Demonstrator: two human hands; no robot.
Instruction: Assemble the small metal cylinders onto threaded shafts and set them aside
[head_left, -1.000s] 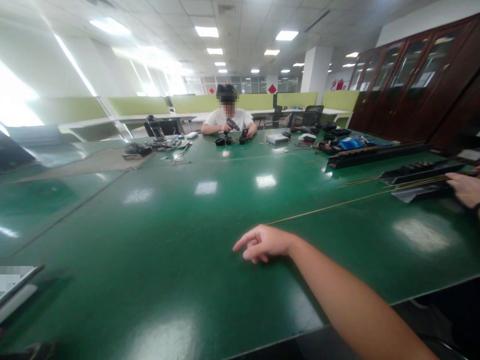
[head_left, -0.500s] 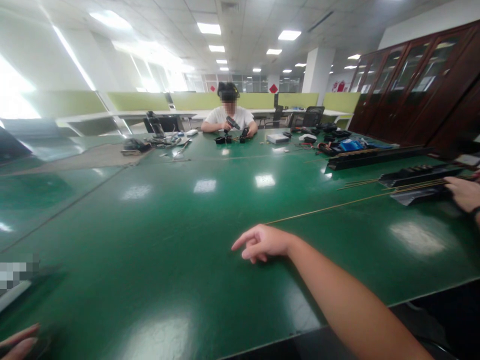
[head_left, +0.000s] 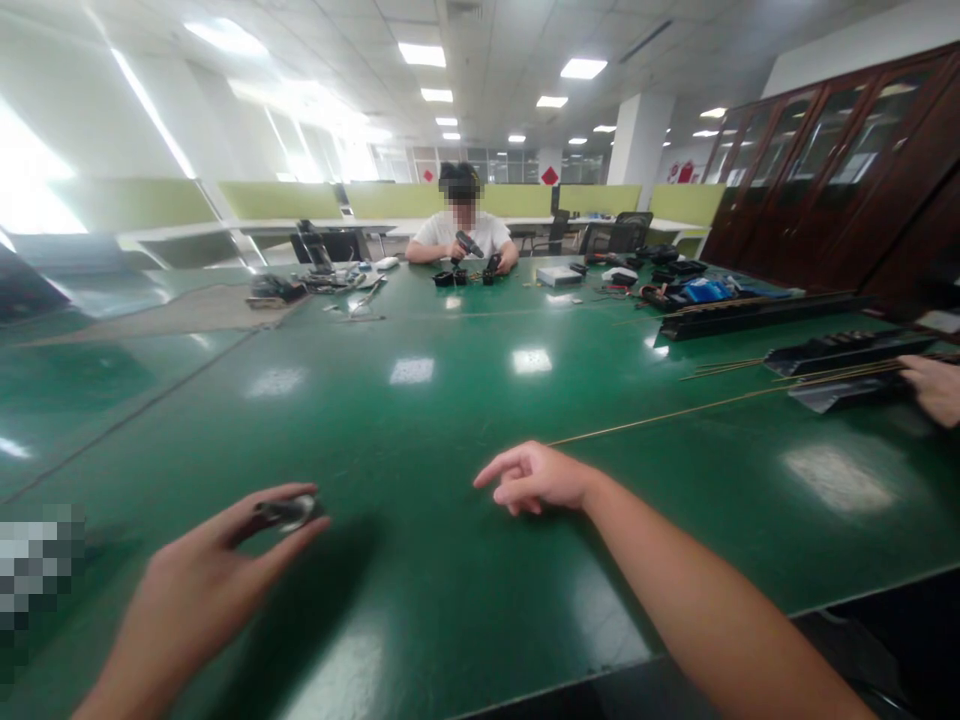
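My left hand [head_left: 202, 580] is raised over the green table [head_left: 420, 420] at the lower left, its fingertips pinched on a small dark and silver part [head_left: 286, 512] that I cannot name. My right hand [head_left: 536, 478] rests on the table near the middle, fingers loosely curled with the index finger pointing left and nothing in it. It lies just short of the near end of a long thin brass rod [head_left: 675, 412] that runs off to the right.
Another person's hand [head_left: 934, 388] at the right edge touches long black trays [head_left: 840, 352] with more rods. A seated person [head_left: 465, 232] at the far side holds a dark tool. Tools and boxes [head_left: 675, 285] clutter the far table. Dark wooden cabinets [head_left: 825, 160] line the right wall.
My left hand has come up from the bottom left corner into view, holding the small part over the table. My right hand has stayed put.
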